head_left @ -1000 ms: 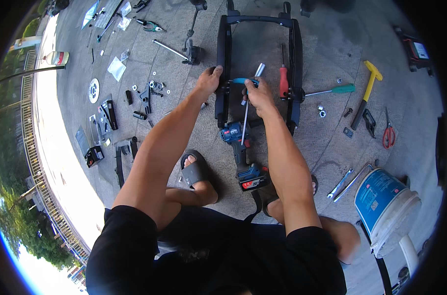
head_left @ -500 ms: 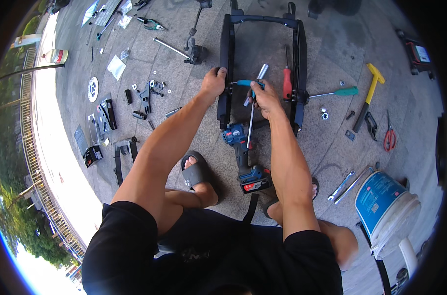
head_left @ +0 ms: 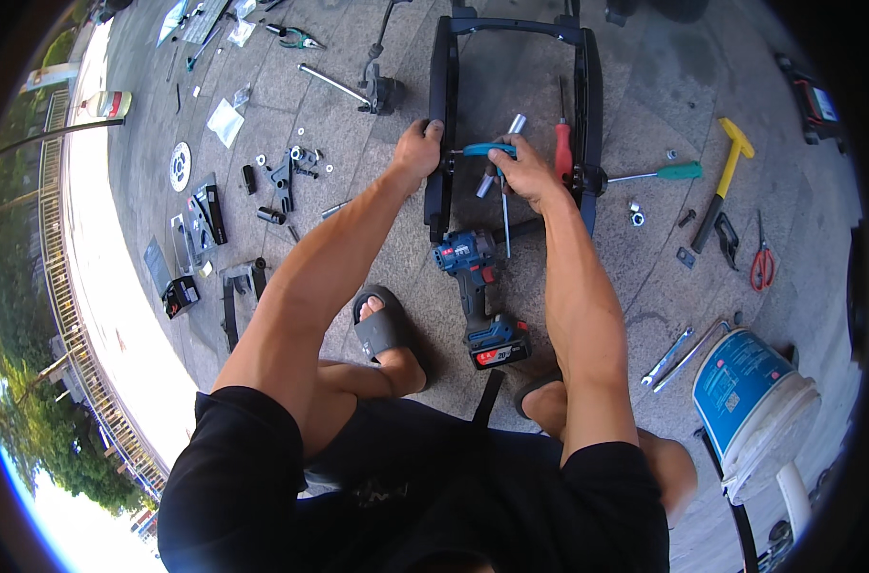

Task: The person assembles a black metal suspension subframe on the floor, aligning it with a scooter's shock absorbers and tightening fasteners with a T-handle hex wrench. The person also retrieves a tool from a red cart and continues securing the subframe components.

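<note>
My left hand is closed around the left rail of a black rectangular frame lying on the paving. Inside the frame, my right hand grips a teal T-handle hex key. The handle lies crosswise, its short end at the left rail's inner side, while the long metal shaft points toward me. Beneath that hand lies a silver socket tube, partly covered. A red-handled screwdriver rests by the right rail. Nearer to me is a blue and black cordless power tool with its battery.
Right of the frame lie a green-handled screwdriver, a yellow hammer, red-handled scissors, wrenches and a blue bucket. On the left are pliers, a perforated disc, a metal bracket and small hardware.
The hex key has turned slightly, its long shaft swinging to the right, with my right hand shifting slightly right. My left hand stays on the rail. The whole view has shifted a little.
</note>
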Demonstrator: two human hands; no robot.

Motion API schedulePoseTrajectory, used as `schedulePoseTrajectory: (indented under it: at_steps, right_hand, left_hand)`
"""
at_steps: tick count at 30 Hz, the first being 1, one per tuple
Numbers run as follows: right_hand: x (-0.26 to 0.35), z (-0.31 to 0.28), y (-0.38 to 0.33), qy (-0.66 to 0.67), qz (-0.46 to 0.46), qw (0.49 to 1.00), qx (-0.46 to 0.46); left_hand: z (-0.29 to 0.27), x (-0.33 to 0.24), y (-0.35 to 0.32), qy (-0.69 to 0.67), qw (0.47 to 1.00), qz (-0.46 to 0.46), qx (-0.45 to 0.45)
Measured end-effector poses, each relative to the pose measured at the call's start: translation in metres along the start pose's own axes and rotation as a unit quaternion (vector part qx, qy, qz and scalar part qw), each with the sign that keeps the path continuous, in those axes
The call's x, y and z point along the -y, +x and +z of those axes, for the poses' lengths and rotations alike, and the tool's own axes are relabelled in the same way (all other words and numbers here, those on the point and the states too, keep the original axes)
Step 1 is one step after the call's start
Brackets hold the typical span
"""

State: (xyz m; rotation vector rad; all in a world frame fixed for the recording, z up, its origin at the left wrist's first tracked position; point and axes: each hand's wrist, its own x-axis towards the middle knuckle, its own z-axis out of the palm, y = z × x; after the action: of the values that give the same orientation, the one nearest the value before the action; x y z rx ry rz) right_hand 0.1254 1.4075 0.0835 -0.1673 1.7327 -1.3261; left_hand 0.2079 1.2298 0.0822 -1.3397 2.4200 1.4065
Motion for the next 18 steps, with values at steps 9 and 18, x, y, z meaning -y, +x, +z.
schedulePoseTrajectory:
  at_steps: [9,18]
  right_hand:
    - [-0.010,0.015,0.009,0.170,0.135,0.976,0.001]
    - [-0.026,-0.007,-0.015,-0.300,-0.222,0.928,0.005]
  left_hand:
    - [-0.001,-0.005,-0.002,0.009,1.000,-0.008,0.005]
    - [-0.003,-0.007,-0.003,0.013,1.000,-0.017,0.013]
